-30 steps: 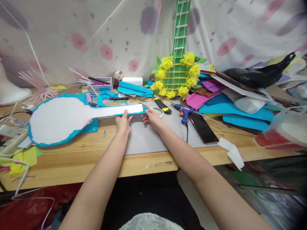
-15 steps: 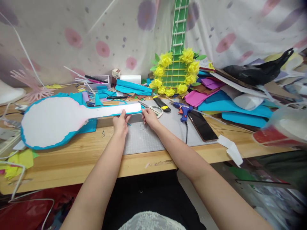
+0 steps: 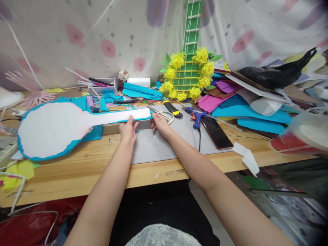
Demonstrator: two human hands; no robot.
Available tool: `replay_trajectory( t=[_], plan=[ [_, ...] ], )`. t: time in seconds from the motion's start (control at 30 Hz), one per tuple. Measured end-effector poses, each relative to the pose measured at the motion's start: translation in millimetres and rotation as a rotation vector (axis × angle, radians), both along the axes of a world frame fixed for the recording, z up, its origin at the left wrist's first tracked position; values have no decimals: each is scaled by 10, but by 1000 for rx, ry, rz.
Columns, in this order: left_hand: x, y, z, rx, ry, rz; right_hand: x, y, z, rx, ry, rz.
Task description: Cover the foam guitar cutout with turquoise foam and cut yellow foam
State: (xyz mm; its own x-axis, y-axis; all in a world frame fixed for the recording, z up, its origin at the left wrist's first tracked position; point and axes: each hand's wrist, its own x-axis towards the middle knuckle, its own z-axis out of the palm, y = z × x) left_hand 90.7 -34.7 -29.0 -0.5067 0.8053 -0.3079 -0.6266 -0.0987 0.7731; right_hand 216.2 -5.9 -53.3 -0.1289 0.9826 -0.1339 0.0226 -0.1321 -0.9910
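Note:
A guitar-shaped white board (image 3: 55, 128) with blue crepe paper folded round its edges lies at the left, its neck pointing right. My left hand (image 3: 128, 130) grips the neck near its end, thumb on top and fingers beneath. At the very tip, my right hand (image 3: 159, 123) pinches the blue crepe paper edge (image 3: 151, 115) between thumb and fingers. Right behind that hand lie scissors (image 3: 167, 117), partly covered by it. A grey cutting mat (image 3: 153, 150) spreads under both hands.
A blue glue gun (image 3: 197, 118), a phone (image 3: 217, 133) and a yellow-black utility knife (image 3: 173, 109) lie to the right. Behind stands a green paper guitar (image 3: 189, 73) with yellow flowers. Coloured paper (image 3: 246, 109) is piled at the right, near a plastic cup (image 3: 294, 143).
The view has shifted slightly. Both hands keep their places on the neck, and the right fingers have moved a little at the tip, where more blue paper shows.

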Motion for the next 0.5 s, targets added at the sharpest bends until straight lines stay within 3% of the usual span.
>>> replay_trajectory(
  t=[0.27, 0.5],
  plan=[
    [1, -5, 8, -14, -2, -30, 19, -12, -8, 175, -268, -100],
    [-3, -16, 31, -23, 7, -37, 21, -1, -2, 162, -253, -116]
  ],
)
